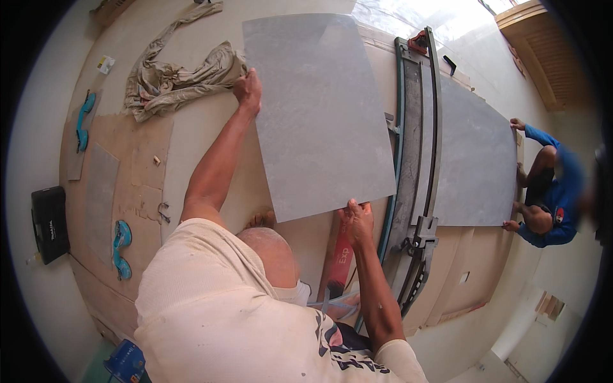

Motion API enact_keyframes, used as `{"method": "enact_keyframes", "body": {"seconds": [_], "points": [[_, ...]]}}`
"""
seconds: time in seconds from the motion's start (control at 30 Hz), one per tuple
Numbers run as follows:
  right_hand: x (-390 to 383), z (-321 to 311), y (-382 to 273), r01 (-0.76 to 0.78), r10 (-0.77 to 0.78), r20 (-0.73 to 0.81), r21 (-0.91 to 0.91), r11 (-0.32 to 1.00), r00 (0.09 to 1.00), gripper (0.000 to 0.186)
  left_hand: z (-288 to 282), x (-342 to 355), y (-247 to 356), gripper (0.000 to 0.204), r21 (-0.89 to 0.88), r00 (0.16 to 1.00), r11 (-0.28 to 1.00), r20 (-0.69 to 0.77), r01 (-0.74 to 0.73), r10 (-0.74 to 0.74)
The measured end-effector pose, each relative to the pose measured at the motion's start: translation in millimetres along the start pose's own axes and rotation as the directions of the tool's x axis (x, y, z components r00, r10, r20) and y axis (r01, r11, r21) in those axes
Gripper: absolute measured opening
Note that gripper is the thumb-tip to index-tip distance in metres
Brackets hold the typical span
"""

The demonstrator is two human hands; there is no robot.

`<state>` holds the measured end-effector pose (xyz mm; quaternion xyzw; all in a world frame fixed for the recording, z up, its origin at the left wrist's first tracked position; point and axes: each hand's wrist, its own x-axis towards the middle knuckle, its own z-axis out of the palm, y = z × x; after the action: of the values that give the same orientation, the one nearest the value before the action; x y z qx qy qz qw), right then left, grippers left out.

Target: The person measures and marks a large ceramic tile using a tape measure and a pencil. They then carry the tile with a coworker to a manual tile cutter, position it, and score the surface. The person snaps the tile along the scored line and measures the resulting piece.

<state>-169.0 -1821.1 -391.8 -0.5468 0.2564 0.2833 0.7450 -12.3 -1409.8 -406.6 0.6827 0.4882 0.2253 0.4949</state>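
The left hand [248, 90] and right hand [357, 217] wrap their fingers tight around the edges of a big, flat, smooth grey tile [319, 115], beside the long metal cutter [415, 159].

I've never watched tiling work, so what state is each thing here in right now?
Left hand: gripping the tile's far edge.
Right hand: gripping its near corner.
Grey tile: lifted, tilted.
Second tile: flat in the tile cutter, held by a co-worker's hands.
Cloth: crumpled.
Black case: closed.
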Motion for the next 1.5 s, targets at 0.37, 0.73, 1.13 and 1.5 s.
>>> {"method": "enact_keyframes", "body": {"seconds": [0.37,0.73,1.13,1.5], "points": [[43.4,115.5,32.4,-0.101,0.122,0.157,-0.137,0.985,0.98,0.021,-164.5,125.0,-100.6,0.06,-0.183,0.955,0.977,-0.252,0.111,-0.155],[68.1,177.8,52.9,-0.118,0.167,0.19,-0.246,0.962,0.967,0.019,-226.6,162.0,-147.5,0.045,-0.366,0.903,0.897,-0.249,0.247,-0.35],[79.6,176.2,85.4,-0.154,0.211,0.161,-0.308,0.939,0.964,0.02,-224.5,156.8,-163.3,0.055,-0.181,0.843,0.942,-0.422,0.282,-0.333],[99.4,183.3,88.2,-0.163,0.218,0.008,-0.635,0.755,0.976,0.021,-240.7,167.7,-171.6,0.074,0.726,0.975,0.656,-0.207,0.206,-0.078]]}}
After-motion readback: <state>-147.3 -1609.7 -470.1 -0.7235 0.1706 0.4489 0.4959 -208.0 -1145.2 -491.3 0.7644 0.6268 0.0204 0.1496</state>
